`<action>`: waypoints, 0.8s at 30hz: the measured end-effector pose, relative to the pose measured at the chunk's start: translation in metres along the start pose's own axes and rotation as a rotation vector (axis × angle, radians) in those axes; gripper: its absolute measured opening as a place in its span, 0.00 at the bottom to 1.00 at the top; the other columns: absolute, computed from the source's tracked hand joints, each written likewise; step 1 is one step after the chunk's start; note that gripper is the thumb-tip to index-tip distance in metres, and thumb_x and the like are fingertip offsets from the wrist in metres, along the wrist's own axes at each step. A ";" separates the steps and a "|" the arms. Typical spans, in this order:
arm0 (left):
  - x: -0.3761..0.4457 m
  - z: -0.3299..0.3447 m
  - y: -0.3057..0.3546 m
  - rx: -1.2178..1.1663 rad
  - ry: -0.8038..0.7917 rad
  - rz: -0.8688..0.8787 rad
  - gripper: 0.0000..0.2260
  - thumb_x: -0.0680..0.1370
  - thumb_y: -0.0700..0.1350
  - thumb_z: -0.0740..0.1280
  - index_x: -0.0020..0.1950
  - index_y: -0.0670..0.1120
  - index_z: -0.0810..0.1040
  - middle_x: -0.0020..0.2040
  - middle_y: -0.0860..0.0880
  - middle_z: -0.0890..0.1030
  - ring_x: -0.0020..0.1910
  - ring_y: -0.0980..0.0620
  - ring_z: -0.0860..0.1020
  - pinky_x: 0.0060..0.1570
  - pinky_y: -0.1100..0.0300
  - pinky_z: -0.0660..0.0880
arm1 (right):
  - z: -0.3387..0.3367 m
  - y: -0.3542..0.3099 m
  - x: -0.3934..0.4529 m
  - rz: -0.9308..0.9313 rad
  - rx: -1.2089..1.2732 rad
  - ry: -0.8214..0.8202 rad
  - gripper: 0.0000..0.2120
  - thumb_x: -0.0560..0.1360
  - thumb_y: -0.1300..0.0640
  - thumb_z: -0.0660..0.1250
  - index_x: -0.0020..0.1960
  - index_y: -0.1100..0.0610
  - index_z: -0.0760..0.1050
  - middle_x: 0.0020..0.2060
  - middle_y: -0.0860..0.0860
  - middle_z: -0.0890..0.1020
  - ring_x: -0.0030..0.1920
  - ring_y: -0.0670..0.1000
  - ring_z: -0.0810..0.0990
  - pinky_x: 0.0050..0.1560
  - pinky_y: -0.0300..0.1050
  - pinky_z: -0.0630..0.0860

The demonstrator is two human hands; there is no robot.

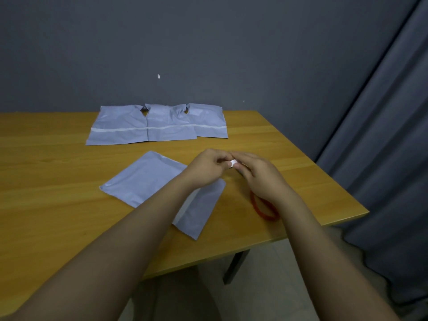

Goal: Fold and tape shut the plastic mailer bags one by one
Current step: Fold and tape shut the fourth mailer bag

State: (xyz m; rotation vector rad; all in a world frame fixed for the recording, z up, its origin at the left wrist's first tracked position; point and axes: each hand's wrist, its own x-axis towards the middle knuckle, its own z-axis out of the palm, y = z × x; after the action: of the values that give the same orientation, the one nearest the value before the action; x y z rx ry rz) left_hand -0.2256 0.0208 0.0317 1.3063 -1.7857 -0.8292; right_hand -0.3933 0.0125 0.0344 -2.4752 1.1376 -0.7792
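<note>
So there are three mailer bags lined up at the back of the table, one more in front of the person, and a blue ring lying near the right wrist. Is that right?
Almost. The ring is red, not blue, as the head view shows. The rest holds: three bags lie in a row at the back of the table, and one bag lies in front of the person.

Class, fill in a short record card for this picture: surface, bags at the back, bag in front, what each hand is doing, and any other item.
surface: wooden table
back bags: three mailer bags in a row, overlapping
front bag: one mailer bag lying flat, under the left forearm
left hand: pinches small white piece
right hand: pinches the same piece
other item: red ring under the right wrist
</note>
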 end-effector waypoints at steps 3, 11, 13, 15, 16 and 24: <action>-0.003 -0.005 -0.009 0.008 0.006 -0.034 0.07 0.78 0.40 0.66 0.54 0.43 0.81 0.51 0.48 0.81 0.50 0.53 0.78 0.53 0.62 0.72 | 0.006 0.005 0.007 0.028 0.005 0.001 0.10 0.78 0.58 0.65 0.57 0.55 0.81 0.53 0.50 0.83 0.54 0.51 0.79 0.52 0.43 0.72; -0.020 -0.020 -0.031 0.840 0.122 -0.588 0.24 0.81 0.57 0.55 0.72 0.45 0.61 0.75 0.42 0.52 0.75 0.42 0.48 0.69 0.37 0.47 | 0.000 0.052 0.024 0.539 -0.407 0.030 0.10 0.77 0.59 0.63 0.55 0.56 0.81 0.49 0.57 0.81 0.45 0.57 0.77 0.40 0.48 0.74; -0.028 -0.021 -0.040 0.874 0.000 -0.755 0.34 0.79 0.65 0.48 0.78 0.46 0.47 0.77 0.43 0.41 0.75 0.41 0.38 0.67 0.31 0.41 | 0.005 0.053 0.026 0.599 -0.453 -0.066 0.10 0.78 0.55 0.62 0.52 0.55 0.82 0.47 0.56 0.81 0.43 0.56 0.75 0.37 0.44 0.70; -0.032 -0.021 -0.050 0.843 -0.030 -0.763 0.38 0.77 0.68 0.46 0.78 0.47 0.40 0.77 0.43 0.37 0.75 0.39 0.36 0.66 0.30 0.40 | 0.010 0.050 0.029 0.520 -0.474 0.003 0.12 0.79 0.55 0.60 0.53 0.57 0.81 0.51 0.56 0.81 0.49 0.57 0.76 0.41 0.46 0.71; -0.032 -0.021 -0.054 0.840 -0.028 -0.725 0.39 0.77 0.69 0.46 0.78 0.48 0.38 0.77 0.44 0.36 0.75 0.38 0.36 0.66 0.29 0.40 | 0.013 0.047 0.030 0.434 -0.485 0.064 0.13 0.79 0.55 0.60 0.55 0.58 0.80 0.54 0.56 0.80 0.54 0.58 0.75 0.45 0.48 0.72; 0.009 -0.021 -0.077 0.893 -0.187 -0.352 0.39 0.75 0.71 0.48 0.77 0.53 0.37 0.77 0.49 0.34 0.75 0.44 0.35 0.68 0.32 0.38 | 0.029 0.040 0.033 0.152 -0.175 0.057 0.10 0.78 0.57 0.62 0.50 0.55 0.82 0.51 0.51 0.82 0.53 0.54 0.77 0.52 0.54 0.75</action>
State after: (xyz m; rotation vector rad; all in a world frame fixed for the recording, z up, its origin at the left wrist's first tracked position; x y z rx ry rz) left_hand -0.1733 -0.0097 -0.0210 2.2129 -2.2145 -0.3041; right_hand -0.3827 -0.0371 0.0033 -2.4805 1.4525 -0.7387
